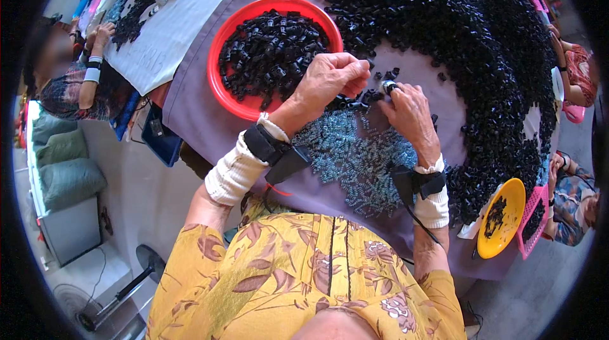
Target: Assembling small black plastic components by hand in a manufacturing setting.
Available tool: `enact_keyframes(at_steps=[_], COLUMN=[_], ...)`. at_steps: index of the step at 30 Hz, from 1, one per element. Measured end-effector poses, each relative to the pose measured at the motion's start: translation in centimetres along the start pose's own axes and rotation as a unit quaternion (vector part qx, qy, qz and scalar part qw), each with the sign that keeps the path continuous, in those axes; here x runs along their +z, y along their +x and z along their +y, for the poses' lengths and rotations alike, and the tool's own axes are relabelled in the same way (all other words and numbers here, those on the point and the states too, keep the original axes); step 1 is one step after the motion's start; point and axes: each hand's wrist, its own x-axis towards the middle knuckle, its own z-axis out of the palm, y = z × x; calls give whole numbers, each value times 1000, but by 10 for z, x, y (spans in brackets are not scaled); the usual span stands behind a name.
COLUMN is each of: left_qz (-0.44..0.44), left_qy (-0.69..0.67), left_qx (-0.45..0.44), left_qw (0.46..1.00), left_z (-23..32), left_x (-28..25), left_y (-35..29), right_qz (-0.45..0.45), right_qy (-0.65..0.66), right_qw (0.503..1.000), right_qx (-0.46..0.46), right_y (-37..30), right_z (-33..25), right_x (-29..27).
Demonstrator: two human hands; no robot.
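My left hand (330,81) is closed, fingers curled and thumb pressed to them, over the right rim of a red basin (219,80) of small black plastic parts (273,48). Whatever it may hold is hidden. To its right, my right hand (411,111) has bent fingers gathered at a small black and pale piece (388,87), too small to name. Loose black parts (366,99) lie between the hands. Below them spreads a layer of small pale-blue metal springs (355,156). Both wrists wear white cuffs and black straps.
A large heap of black parts (482,73) curves along the right of the purple-grey tablecloth (196,111). A yellow plate (512,213) and pink basket (534,226) stand at right. Other people's hands work at left and right. A blue bin (158,137) sits left, below the tabletop.
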Motion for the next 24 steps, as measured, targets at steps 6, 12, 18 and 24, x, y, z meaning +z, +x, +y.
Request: enact_keyframes(at_steps=[6,12,18,24], left_qz=[-25,-16,-115,-56], left_qy=[12,69,88,-6], left_qx=[3,-19,-8,-43], left_qw=[1000,997,989,997], left_z=[-3,-12,-13,-7], left_x=[9,13,16,9], left_y=[5,9,10,6], right_qz=[-5,10,72,56], right_qy=[8,53,178,211], right_qw=[1000,999,981,975], right_qx=[-5,-1,-3,37], right_y=[4,0,2,-9], right_z=[0,1,-10,-6], right_x=[3,-6,-33,-16])
